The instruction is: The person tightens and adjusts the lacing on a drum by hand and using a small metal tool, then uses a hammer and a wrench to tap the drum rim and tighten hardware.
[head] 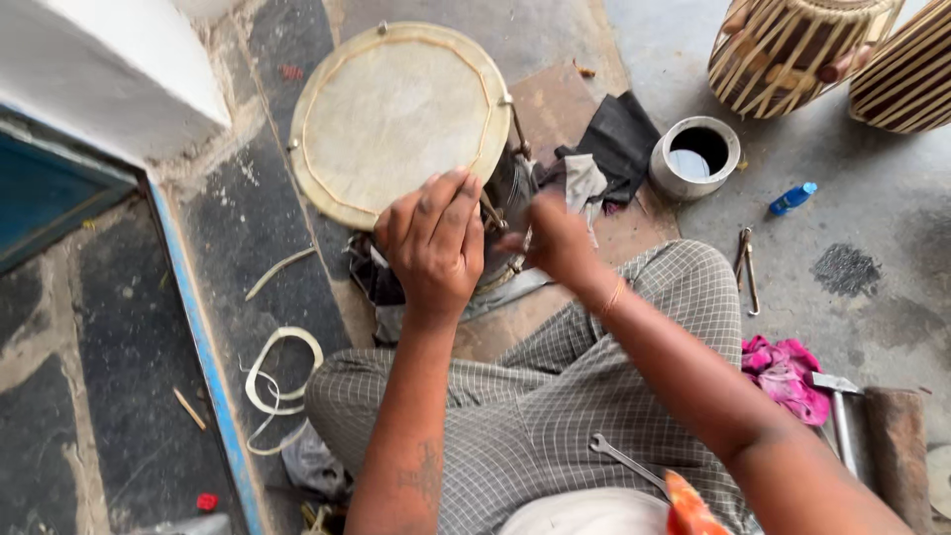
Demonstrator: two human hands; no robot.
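Note:
A round drum with a pale skin head (pixel 396 119) lies tilted on the floor in front of my knees. My left hand (pixel 433 241) rests curled over its near rim, fingers bent down on the edge. My right hand (pixel 557 238) is closed and blurred just right of the rim, beside a grey cloth (pixel 582 183); what it grips is hidden. Metal tension hooks (pixel 515 124) stick out along the drum's right side.
A metal cup (pixel 695 157), black cloth (pixel 619 134), blue bottle (pixel 792 198) and thin metal tools (pixel 747 263) lie to the right. Two strapped drums (pixel 792 50) stand far right. A pink rag (pixel 788 374) and hammer (pixel 840 411) sit near my knee; a spanner (pixel 626 463) rests on my lap. Pale hide strips (pixel 282 372) lie left.

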